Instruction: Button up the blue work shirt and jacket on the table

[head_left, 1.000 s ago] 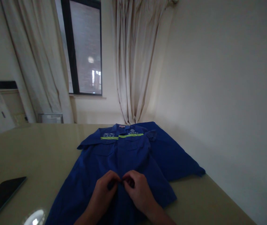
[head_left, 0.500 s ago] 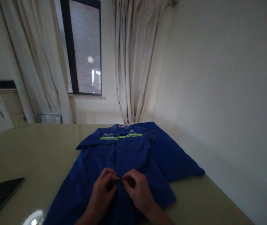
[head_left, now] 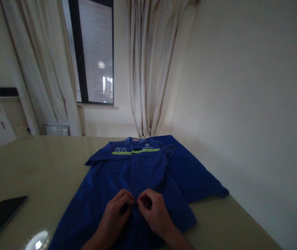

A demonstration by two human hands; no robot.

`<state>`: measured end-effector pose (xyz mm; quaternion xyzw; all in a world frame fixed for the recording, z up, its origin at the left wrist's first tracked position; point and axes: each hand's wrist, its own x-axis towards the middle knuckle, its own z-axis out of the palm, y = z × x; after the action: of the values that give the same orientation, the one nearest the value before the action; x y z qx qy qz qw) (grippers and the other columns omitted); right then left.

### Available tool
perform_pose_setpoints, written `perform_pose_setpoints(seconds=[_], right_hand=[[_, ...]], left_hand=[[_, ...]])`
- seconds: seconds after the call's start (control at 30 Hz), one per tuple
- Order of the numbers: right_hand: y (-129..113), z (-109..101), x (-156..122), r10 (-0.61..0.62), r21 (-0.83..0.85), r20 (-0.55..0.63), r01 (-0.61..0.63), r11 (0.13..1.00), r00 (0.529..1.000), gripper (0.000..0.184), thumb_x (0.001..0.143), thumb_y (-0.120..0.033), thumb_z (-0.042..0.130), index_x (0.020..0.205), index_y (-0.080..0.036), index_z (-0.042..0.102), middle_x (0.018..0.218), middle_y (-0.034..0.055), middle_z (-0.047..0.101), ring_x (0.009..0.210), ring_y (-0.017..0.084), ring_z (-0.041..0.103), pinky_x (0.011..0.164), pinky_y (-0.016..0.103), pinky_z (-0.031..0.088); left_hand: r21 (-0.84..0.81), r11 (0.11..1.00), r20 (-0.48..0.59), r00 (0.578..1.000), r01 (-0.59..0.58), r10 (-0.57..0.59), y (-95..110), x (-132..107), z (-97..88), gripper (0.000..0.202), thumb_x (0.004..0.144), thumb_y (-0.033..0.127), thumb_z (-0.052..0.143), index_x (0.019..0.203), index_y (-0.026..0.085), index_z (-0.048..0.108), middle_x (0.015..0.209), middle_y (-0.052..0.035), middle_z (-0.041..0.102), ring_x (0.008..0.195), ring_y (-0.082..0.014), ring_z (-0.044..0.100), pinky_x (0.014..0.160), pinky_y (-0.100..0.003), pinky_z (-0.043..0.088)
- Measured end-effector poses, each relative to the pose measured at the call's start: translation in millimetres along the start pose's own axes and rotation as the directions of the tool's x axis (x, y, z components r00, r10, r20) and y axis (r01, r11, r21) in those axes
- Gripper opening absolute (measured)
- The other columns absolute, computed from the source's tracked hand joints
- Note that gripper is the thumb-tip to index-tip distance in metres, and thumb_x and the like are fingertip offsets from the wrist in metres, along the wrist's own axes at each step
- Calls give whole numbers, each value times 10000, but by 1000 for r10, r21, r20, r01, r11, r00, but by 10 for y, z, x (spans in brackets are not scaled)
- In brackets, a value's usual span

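Note:
A blue short-sleeved work shirt (head_left: 148, 177) lies front up on the table, collar at the far end, with a yellow-green stripe and white print across the chest. Low on its front opening, my left hand (head_left: 117, 213) pinches the cloth between thumb and fingers. Just to the right, my right hand (head_left: 153, 210) pinches the edge of the same opening, fingertips almost touching those of the left. Whether a button sits between the fingertips is too small and dark to tell.
Another blue garment (head_left: 197, 173) is spread under and right of the shirt, near the wall. At the left of the table (head_left: 41, 166) lie a dark tablet-like slab (head_left: 2, 215) and a shiny round object (head_left: 37, 240). Curtains (head_left: 150, 69) hang beyond the far edge.
Both hands keep their pinch at the shirt front. The left fingers have curled down slightly and the right fingertips sit a touch further right. The view has shifted very slightly.

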<state>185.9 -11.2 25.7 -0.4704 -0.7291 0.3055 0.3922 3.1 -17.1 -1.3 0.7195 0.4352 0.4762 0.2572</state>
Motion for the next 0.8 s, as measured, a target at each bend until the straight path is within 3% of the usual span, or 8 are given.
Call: perform_pose_setpoints(seconds=[0.1, 0.27, 0.5, 0.7, 0.8], right_hand=[[17, 1, 16, 35, 46, 26, -36, 998, 999, 33, 821, -163, 666, 830, -185, 689, 713, -23, 633, 634, 116, 566, 577, 198, 404], [45, 15, 7, 4, 8, 24, -4, 1000, 1000, 107, 779, -93, 658, 818, -189, 684, 706, -35, 618, 618, 107, 560, 572, 194, 397], [105, 55, -25, -110, -191, -42, 100, 976, 993, 150, 785, -61, 648, 793, -208, 677, 746, -23, 636, 677, 119, 595, 635, 209, 403], [146, 64, -19, -236, -318, -20, 217, 923, 972, 183, 760, -35, 618, 786, -215, 634, 762, -19, 621, 733, 133, 588, 688, 228, 392], [126, 42, -7, -258, -302, 19, 252, 920, 966, 192, 748, -33, 603, 795, -216, 635, 781, -17, 624, 745, 133, 589, 695, 225, 395]], left_hand=[[-15, 1000, 13, 1000, 11, -11, -13, 19, -2, 182, 779, 86, 535, 789, 239, 634, 934, -21, 690, 895, -174, 679, 816, -265, 518], [-53, 999, 43, 999, 12, -10, -24, 55, -9, 195, 750, 60, 517, 781, 227, 612, 914, -17, 677, 877, -168, 664, 798, -265, 496], [-14, 994, 98, 990, 108, -106, -46, 60, -11, 261, 715, 45, 497, 848, 228, 627, 820, 13, 654, 780, -159, 626, 716, -258, 457], [-30, 986, 97, 982, 165, -162, -32, 67, 10, 189, 746, 106, 544, 849, 219, 655, 824, -6, 672, 774, -176, 634, 718, -278, 476], [-36, 983, 80, 982, 177, -174, -28, 72, 10, 153, 736, 119, 554, 814, 215, 644, 789, -1, 649, 745, -173, 623, 689, -271, 475]])
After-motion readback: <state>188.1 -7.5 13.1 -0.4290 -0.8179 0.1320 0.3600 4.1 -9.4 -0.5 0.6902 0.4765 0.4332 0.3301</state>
